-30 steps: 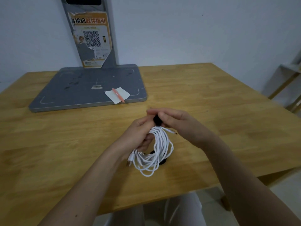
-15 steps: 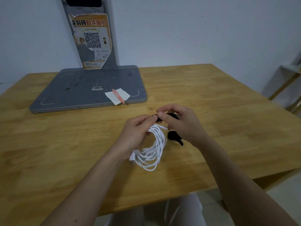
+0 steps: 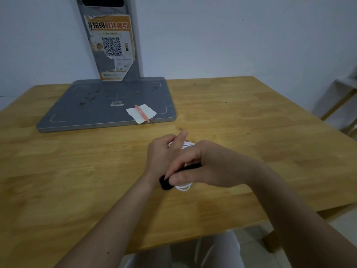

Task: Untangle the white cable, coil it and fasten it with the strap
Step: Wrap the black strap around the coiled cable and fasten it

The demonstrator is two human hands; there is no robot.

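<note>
White cable [image 3: 183, 188]: coiled bundle, held just above wooden table [image 3: 251, 132] between both hands, mostly hidden; loops show at far and near ends.
Black strap [image 3: 165, 183]: lies across coil, free end at near-left.
Right hand [image 3: 208, 167]: over bundle, thumb and fingers pinching strap.
Left hand [image 3: 164, 151]: curled round far side of coil, index finger extended.
Step, judged: fastening, coiling done. Next: draw strap tight, press end closed without loops slipping.
Beyond: grey stand base [image 3: 108, 105], paper slip [image 3: 141, 113], orange pen [image 3: 142, 113].

Wooden table [image 3: 251, 132] — grey stand base [image 3: 108, 105] at its back-left
</note>
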